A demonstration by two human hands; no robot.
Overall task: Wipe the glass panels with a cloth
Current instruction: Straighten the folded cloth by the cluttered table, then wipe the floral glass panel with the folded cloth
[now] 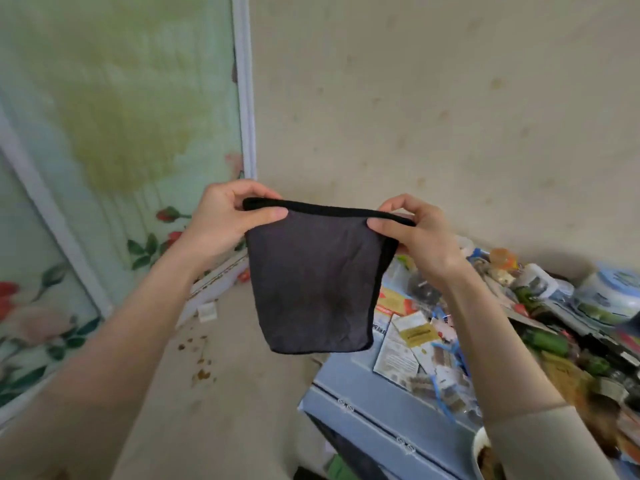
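A dark grey cloth [313, 285] with a black hem hangs spread out in front of me at mid-frame. My left hand [225, 220] pinches its top left corner and my right hand [420, 233] pinches its top right corner. To the left stand greenish glass panels [121, 109] printed with red flowers and leaves, set in pale frames. A large yellowish stain with drip marks covers the upper glass. The cloth is held away from the glass, not touching it.
A pale blue cabinet [353, 403] at lower right is piled with leaflets, jars, bottles and packets. A beige wall [433, 98] fills the back. A beige surface [214, 393] with brown spots lies below the cloth. A small white box [207, 311] sits near the panel frame.
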